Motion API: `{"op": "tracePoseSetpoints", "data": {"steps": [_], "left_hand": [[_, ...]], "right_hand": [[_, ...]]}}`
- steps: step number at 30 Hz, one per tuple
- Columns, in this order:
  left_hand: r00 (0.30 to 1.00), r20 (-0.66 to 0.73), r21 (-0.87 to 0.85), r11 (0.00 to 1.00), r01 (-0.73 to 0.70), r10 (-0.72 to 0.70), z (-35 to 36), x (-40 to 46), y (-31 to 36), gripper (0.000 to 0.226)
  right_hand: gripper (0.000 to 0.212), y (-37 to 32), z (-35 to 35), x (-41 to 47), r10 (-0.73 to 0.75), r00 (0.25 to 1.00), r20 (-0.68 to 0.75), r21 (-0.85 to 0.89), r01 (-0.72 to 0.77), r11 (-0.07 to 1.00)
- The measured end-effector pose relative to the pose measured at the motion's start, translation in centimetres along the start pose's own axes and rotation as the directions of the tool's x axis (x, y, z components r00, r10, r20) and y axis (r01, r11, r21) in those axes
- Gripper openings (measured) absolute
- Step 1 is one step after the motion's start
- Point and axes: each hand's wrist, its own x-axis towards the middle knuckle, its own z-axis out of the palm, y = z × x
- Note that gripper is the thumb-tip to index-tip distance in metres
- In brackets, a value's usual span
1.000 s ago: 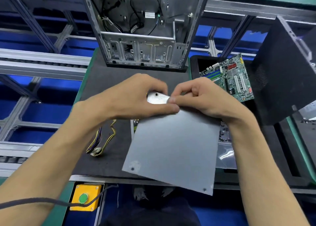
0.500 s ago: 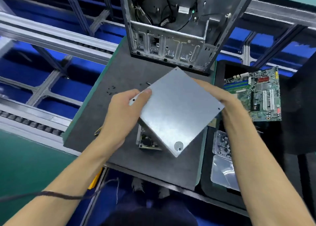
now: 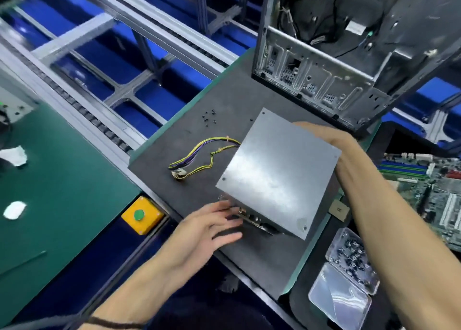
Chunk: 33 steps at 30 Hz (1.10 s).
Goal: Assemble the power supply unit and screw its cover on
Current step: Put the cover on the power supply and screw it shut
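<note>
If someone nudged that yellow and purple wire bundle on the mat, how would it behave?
The wire bundle looks floppy: it lies in loose curves, so a nudge would likely bend it rather than slide it whole. It probably drags, since one end disappears under the metal cover.

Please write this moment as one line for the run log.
step: seating cover | grey sheet-metal cover: on power supply body, no screws visible in it | left hand: open, at near edge | right hand: on far edge | loose black screws: on mat

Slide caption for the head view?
Right hand steadies the power supply cover from the far side; open left hand reaches its near edge.
</note>
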Motion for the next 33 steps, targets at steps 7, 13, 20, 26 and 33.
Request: {"op": "tracePoseSetpoints", "data": {"steps": [7, 13, 20, 26, 33], "left_hand": [[0.996, 0.063, -0.199, 0.979, -0.047, 0.061, 1.5, 1.6, -2.9, 0.036], [0.999, -0.027, -0.189, 0.982, -0.028, 0.023, 1.2, 3.5, -4.1, 0.029], [0.996, -0.084, -0.151, 0.988, 0.021, -0.034, 0.5, 5.5, -4.0, 0.035], [0.996, -0.085, -0.081, 0.997, 0.018, -0.025, -0.4, 5.9, -3.7, 0.026], [0.976, -0.212, 0.255, 0.967, -0.002, 0.058, -0.1, 5.8, -3.9, 0.016]], "right_hand": [[0.020, -0.9, 0.6, 1.2, 0.047, 0.994, 0.097, -0.265, -0.020, 0.964], [0.049, -0.3, 1.3, 2.8, 0.127, 0.983, 0.129, -0.318, -0.080, 0.945], [0.047, 2.1, 1.7, 3.9, 0.193, 0.981, 0.032, -0.382, -0.166, 0.909], [0.039, 1.9, 2.3, 4.4, 0.262, 0.965, -0.007, -0.397, -0.243, 0.885], [0.023, 2.2, 2.5, 4.9, 0.262, 0.965, 0.016, -0.430, -0.230, 0.873]]}}
